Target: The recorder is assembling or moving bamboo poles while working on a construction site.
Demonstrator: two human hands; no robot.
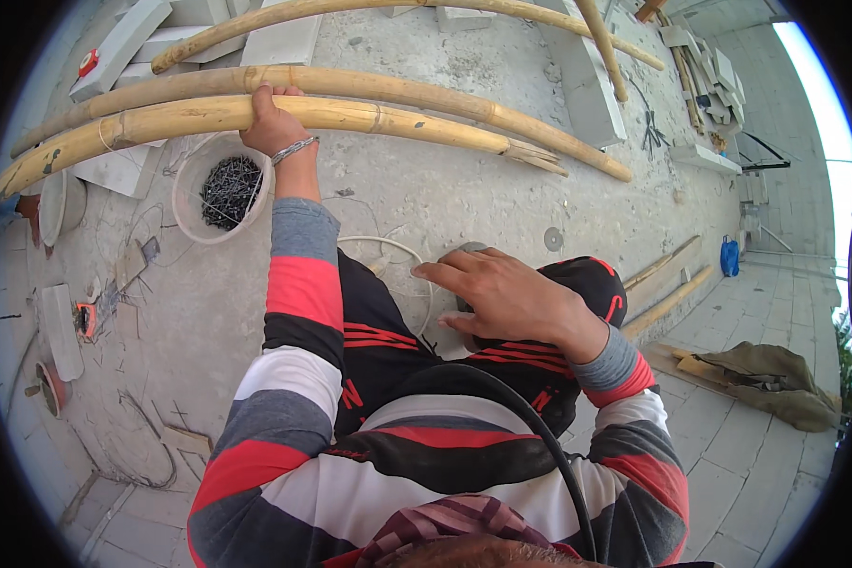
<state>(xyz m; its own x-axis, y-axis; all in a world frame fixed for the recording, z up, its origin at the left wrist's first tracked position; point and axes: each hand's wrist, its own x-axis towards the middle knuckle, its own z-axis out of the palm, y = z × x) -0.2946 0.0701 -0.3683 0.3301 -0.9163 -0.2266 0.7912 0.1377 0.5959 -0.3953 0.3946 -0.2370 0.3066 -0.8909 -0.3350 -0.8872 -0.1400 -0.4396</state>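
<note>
My left hand [276, 121] is wrapped around a yellow bamboo pole [175, 116] with a splintered right end. A second bamboo pole [398, 92] lies just beyond it, close alongside. Below that hand stands a whitish bucket [186, 210] holding many dark nails [230, 192]. Over my bent right knee, my right hand [506, 295] hovers or rests with its fingers apart, holding nothing I can see. Beneath its fingers is a dark grey thing, mostly hidden. A pale cord loop [409, 248] lies on the floor between my legs.
Another person's hand [34, 220] shows at the far left beside a grey bucket [63, 204]. Pale blocks [123, 43] and a red tape measure [88, 62] lie at upper left. A further bamboo pole [350, 8] crosses the top. A brown sack [776, 379] lies at right.
</note>
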